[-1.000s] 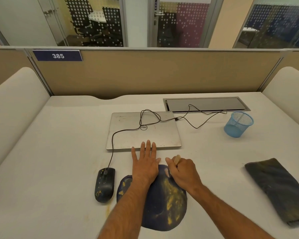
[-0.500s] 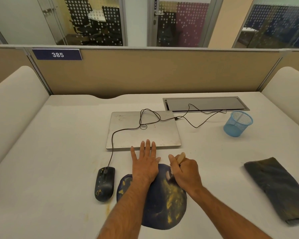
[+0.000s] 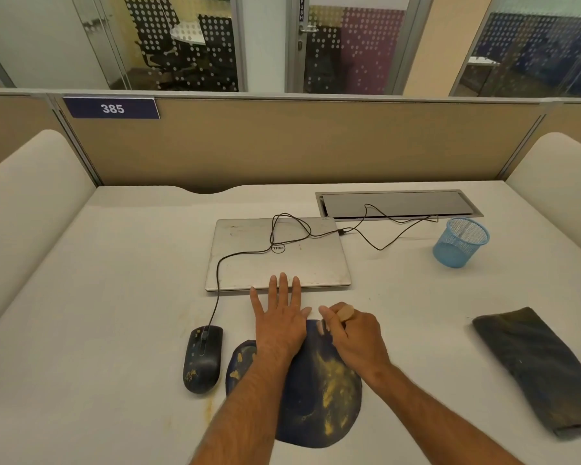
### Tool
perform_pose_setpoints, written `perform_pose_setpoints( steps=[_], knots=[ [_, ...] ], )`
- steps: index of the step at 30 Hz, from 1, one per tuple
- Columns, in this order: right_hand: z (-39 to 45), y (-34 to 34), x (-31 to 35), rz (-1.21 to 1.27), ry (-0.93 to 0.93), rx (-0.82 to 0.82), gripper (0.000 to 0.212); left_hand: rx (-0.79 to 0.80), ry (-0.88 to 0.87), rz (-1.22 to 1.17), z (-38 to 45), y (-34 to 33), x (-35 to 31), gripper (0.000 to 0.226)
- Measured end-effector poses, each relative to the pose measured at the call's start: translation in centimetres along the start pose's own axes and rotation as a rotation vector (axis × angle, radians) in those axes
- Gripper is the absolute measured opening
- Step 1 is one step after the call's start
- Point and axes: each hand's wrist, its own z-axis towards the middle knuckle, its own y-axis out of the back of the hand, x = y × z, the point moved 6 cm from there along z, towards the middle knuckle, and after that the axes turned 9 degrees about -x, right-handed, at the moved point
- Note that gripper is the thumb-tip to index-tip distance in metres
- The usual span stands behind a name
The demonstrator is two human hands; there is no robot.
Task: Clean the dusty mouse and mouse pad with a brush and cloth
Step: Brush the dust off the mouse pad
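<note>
Right hand [image 3: 353,340] grips wooden-handled brush [image 3: 344,313] at top edge of round dark-blue mouse pad [image 3: 319,397]; yellow dust lies below-centre of frame; left hand [image 3: 280,322] flat, pinning pad.

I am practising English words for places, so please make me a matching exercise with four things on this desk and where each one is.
Things:
1. mouse
2. cloth
3. laptop
4. blue mesh cup

Places:
A. far right, near the cable hatch
B. just left of the mouse pad
C. closed, behind the left hand
D. near right, apart from the right hand

Pairs: 1-B, 2-D, 3-C, 4-A
</note>
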Motion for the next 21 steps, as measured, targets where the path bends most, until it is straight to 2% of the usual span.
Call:
perform_pose_setpoints(
  steps=[3, 6, 9, 11, 14, 17, 19, 21],
  knots=[
    [-0.5, -0.7, -0.6, -0.011, -0.06, 0.08, 0.048, 0.001, 0.005, -0.006, 0.0, 0.0, 0.0, 0.065],
    [-0.4, 0.1, -0.5, 0.079, -0.083, -0.006, 0.053, -0.001, 0.003, -0.006, 0.0, 0.1, 0.0, 0.064],
    [-0.1, 0.7, 0.0, 0.08, -0.011, -0.084, 0.047, -0.003, 0.002, 0.003, 0.0, 0.2, 0.0, 0.065],
    [-0.2, 0.2, 0.0, 0.016, 0.0, -0.011, 0.042, 0.002, 0.002, 0.009, 0.0, 0.3, 0.0, 0.065],
    [-0.7, -0.7, -0.6, -0.039, -0.074, 0.097, 0.048, 0.011, 0.006, 0.002, 0.0, 0.2, -0.1, 0.064],
    [-0.6, -0.2, -0.3, 0.032, -0.112, 0.03, 0.049, 0.014, 0.008, -0.006, 0.0, 0.3, 0.0, 0.065],
    [-0.5, 0.4, 0.2, 0.074, -0.058, -0.049, 0.044, 0.015, 0.009, -0.01, 0.0, 0.2, 0.0, 0.065],
    [-0.5, 0.3, 0.6, 0.029, 0.004, -0.036, 0.038, 0.011, 0.008, -0.013, 0.0, 0.2, 0.0, 0.065]
  ],
)
